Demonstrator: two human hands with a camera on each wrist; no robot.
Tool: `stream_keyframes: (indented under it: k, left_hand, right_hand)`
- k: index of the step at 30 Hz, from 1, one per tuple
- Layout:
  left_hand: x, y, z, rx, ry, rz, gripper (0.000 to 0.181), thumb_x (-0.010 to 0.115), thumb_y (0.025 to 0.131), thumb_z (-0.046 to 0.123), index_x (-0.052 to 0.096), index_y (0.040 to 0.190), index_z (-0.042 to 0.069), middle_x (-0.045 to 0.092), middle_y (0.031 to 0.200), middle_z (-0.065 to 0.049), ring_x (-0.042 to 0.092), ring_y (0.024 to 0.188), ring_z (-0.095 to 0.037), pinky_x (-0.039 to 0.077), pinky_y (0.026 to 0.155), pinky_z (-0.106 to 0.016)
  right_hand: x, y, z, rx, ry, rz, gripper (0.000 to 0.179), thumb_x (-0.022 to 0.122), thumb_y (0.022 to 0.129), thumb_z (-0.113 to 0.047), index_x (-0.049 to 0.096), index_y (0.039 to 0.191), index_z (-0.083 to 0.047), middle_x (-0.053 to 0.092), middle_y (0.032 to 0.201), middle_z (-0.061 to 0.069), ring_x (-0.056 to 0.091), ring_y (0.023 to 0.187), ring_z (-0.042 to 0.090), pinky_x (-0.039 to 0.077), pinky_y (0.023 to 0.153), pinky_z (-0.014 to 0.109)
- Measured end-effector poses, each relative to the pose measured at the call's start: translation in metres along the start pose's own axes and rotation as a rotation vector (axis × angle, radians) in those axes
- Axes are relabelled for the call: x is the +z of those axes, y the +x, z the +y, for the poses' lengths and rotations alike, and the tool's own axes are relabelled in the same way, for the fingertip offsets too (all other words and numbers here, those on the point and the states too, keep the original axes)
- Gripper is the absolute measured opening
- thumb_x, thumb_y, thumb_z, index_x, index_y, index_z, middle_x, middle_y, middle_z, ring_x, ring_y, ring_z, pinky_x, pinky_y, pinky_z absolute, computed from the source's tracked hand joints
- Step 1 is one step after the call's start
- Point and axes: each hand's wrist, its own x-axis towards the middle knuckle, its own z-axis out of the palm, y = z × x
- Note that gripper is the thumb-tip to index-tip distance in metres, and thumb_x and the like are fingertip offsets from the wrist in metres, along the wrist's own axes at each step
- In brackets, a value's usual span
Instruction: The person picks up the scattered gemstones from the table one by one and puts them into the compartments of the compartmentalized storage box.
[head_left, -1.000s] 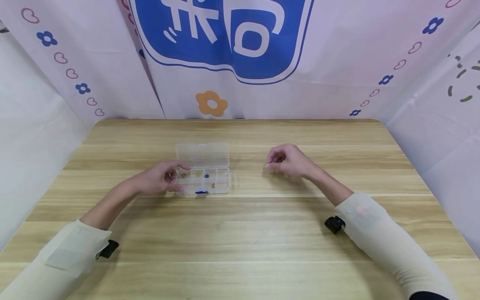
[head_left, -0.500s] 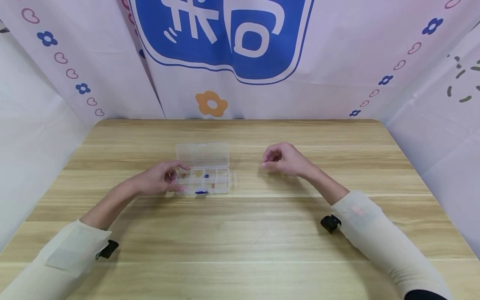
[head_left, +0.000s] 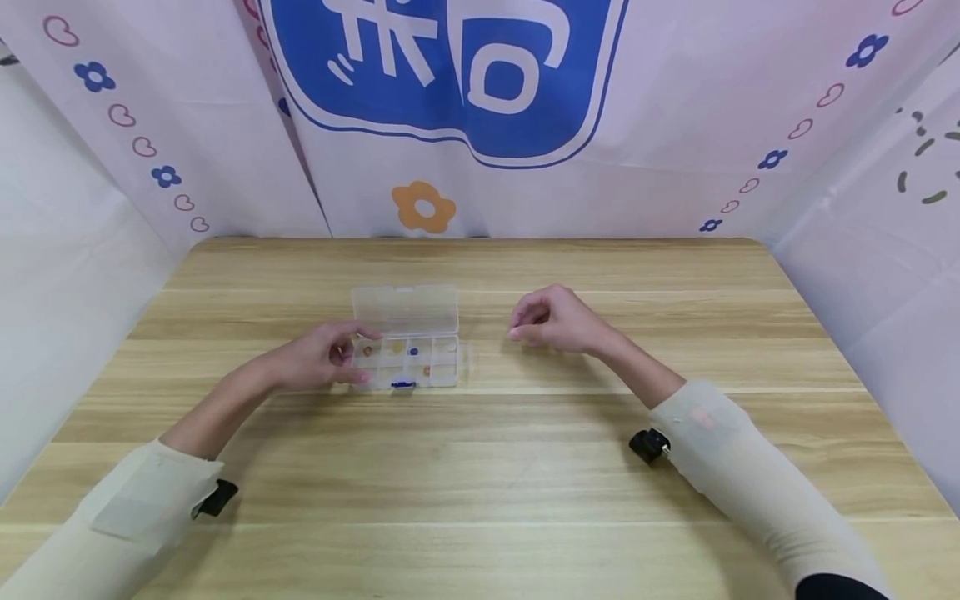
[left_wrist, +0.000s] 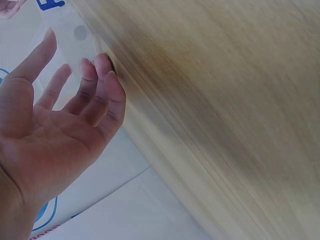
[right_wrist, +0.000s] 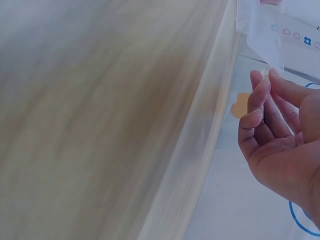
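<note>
A clear plastic compartment box (head_left: 445, 357) stands on the table with its lid (head_left: 405, 310) laid back. Small beads or stones lie in some compartments: an orange-brown one (head_left: 367, 352), a blue one (head_left: 414, 352), a yellowish one (head_left: 397, 347) and an orange one (head_left: 427, 371). My left hand (head_left: 318, 358) holds the box at its left end, thumb at the front, index finger near the hinge. To the right of the box, my right hand (head_left: 558, 321) pinches a small pale translucent piece (right_wrist: 265, 73) between thumb and index finger; its kind is too small to tell.
The wooden table (head_left: 480, 475) reaches back to a white printed cloth (head_left: 600, 200) behind its far edge. A blue latch (head_left: 402, 385) is on the box's front side. Black wrist cameras show at both sleeves, the left camera (head_left: 216, 498) and the right camera (head_left: 649, 446).
My right hand has moved left across the table, closer to the box, with its fingers still pinched. The left hand and the box have stayed in place.
</note>
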Motion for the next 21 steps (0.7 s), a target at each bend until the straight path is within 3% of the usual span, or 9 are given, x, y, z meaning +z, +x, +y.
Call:
stream_keyframes:
  k: [12, 21]
  left_hand:
    - [0.0, 0.0, -0.001, 0.003, -0.006, -0.005, 0.057, 0.078, 0.092, 0.005, 0.053, 0.14, -0.009, 0.051, 0.079, -0.004, 0.044, 0.07, -0.014, 0.04, 0.061, -0.025]
    - [-0.001, 0.0, 0.0, 0.0, 0.001, -0.003, 0.056, 0.078, 0.092, 0.005, 0.053, 0.14, -0.009, 0.051, 0.08, -0.004, 0.045, 0.071, -0.016, 0.04, 0.062, -0.025]
  right_hand:
    - [0.012, 0.01, -0.009, -0.046, 0.041, -0.039, 0.005, 0.073, 0.096, -0.003, 0.074, 0.096, 0.002, 0.074, 0.091, 0.02, 0.07, 0.082, 0.037, 0.059, 0.071, 0.039]
    - [0.024, 0.019, -0.013, -0.086, 0.053, -0.062, 0.006, 0.072, 0.096, -0.001, 0.073, 0.097, 0.004, 0.074, 0.087, 0.014, 0.069, 0.079, 0.036, 0.059, 0.07, 0.039]
